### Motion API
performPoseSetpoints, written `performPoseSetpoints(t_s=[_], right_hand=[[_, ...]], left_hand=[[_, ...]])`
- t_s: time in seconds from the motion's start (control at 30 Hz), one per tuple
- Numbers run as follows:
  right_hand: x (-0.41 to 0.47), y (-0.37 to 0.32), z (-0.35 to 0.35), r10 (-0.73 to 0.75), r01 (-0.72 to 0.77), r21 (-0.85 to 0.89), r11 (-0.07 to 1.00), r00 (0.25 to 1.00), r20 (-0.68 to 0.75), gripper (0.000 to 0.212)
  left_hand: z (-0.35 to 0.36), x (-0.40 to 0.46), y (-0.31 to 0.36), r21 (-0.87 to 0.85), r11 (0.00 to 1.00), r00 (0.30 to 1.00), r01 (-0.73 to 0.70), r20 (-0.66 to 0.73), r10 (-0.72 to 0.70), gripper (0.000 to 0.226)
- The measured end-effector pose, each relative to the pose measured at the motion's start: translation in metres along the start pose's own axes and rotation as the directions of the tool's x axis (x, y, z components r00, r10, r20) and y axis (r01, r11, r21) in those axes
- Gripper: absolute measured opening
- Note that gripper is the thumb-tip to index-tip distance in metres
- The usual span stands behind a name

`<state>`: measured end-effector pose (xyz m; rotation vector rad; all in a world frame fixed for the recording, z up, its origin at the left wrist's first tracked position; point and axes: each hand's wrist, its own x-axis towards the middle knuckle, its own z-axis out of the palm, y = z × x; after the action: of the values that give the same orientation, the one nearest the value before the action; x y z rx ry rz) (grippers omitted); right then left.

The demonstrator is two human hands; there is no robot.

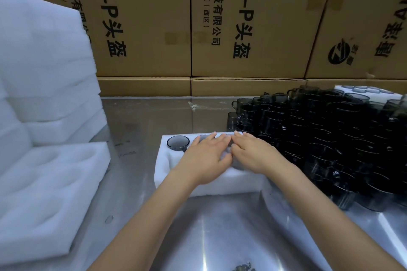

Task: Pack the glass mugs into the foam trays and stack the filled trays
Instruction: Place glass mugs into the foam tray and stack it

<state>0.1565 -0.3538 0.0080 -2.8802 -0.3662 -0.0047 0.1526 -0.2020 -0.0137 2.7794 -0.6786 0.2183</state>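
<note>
A white foam tray (pixel 211 183) lies on the steel table in front of me. One smoky glass mug (pixel 178 142) sits in its far-left pocket, and rims of other mugs peek out under my fingers. My left hand (pixel 204 157) and my right hand (pixel 253 153) lie side by side, palms down, fingers straight, pressing on the mugs in the tray's middle. A big pile of dark glass mugs (pixel 326 138) is stacked on the right, touching the tray's right end.
An empty foam tray (pixel 48 193) lies at the left, with a tall stack of foam trays (pixel 44 68) behind it. Cardboard boxes (pixel 242 28) wall off the back. Another foam tray holding mugs (pixel 370 90) sits at the far right.
</note>
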Motion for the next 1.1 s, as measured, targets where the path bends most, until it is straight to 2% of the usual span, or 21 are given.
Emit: performPoseSetpoints(t_s=[0.03, 0.1, 0.17, 0.23, 0.3, 0.4, 0.5, 0.57, 0.7, 0.8, 0.87, 0.97, 1.03, 1.1], right_hand=[[0.001, 0.002, -0.005, 0.013, -0.013, 0.001, 1.000, 0.999, -0.052, 0.044], [0.003, 0.009, -0.023, 0.050, -0.050, 0.005, 0.999, 0.964, -0.262, 0.040], [0.007, 0.020, -0.049, 0.096, -0.096, 0.027, 0.995, 0.852, -0.514, 0.038], [0.015, 0.037, -0.076, 0.166, -0.202, 0.019, 0.979, 0.747, -0.644, 0.038], [0.023, 0.056, -0.096, 0.299, -0.390, -0.008, 0.921, 0.719, -0.627, 0.039], [0.031, 0.081, -0.106, 0.498, -0.592, -0.047, 0.804, 0.715, -0.491, 0.042], [0.035, 0.093, -0.102, 0.546, -0.631, -0.107, 0.769, 0.734, -0.403, 0.019], [0.036, 0.095, -0.098, 0.536, -0.626, -0.129, 0.769, 0.741, -0.404, 0.006], [0.033, 0.091, -0.101, 0.505, -0.607, -0.085, 0.790, 0.723, -0.472, 0.004], [0.025, 0.080, -0.110, 0.468, -0.556, -0.002, 0.831, 0.702, -0.537, 0.013], [0.015, 0.067, -0.116, 0.416, -0.451, 0.088, 0.888, 0.709, -0.569, 0.021], [-0.003, 0.037, -0.114, 0.237, -0.131, 0.230, 0.964, 0.814, -0.531, 0.020], [-0.016, 0.012, -0.101, 0.049, 0.109, 0.299, 0.948, 0.879, -0.475, 0.014], [-0.025, -0.011, -0.084, -0.101, 0.257, 0.351, 0.900, 0.908, -0.407, 0.018]], left_hand=[[0.000, -0.001, 0.000, -0.014, 1.000, 1.000, 0.010, -0.029, -0.010, 0.054], [-0.001, -0.002, -0.001, -0.045, 0.998, 0.997, 0.033, -0.070, -0.036, 0.054], [-0.001, -0.003, -0.001, -0.060, 0.998, 0.996, 0.035, -0.083, -0.040, 0.053], [-0.002, -0.004, -0.001, -0.062, 0.998, 0.995, 0.026, -0.093, -0.032, 0.052], [-0.002, -0.005, 0.000, -0.060, 0.998, 0.994, 0.021, -0.108, -0.027, 0.052], [-0.002, -0.007, 0.001, -0.057, 0.998, 0.993, 0.029, -0.116, -0.036, 0.052], [-0.002, -0.007, 0.001, -0.060, 0.998, 0.992, 0.030, -0.120, -0.037, 0.052], [-0.002, -0.008, 0.001, -0.067, 0.997, 0.991, 0.031, -0.125, -0.039, 0.052], [-0.001, -0.007, 0.000, -0.070, 0.997, 0.989, 0.029, -0.140, -0.039, 0.052], [-0.001, -0.007, -0.001, -0.073, 0.997, 0.984, 0.013, -0.174, -0.026, 0.051], [-0.002, -0.008, 0.001, -0.114, 0.993, 0.971, -0.008, -0.238, -0.020, 0.049], [-0.009, -0.012, 0.005, -0.246, 0.966, 0.928, -0.078, -0.372, -0.020, 0.041], [-0.015, -0.019, 0.005, -0.417, 0.900, 0.873, -0.131, -0.478, -0.095, 0.036], [-0.023, -0.028, 0.000, -0.560, 0.809, 0.806, -0.178, -0.555, -0.206, 0.033]])
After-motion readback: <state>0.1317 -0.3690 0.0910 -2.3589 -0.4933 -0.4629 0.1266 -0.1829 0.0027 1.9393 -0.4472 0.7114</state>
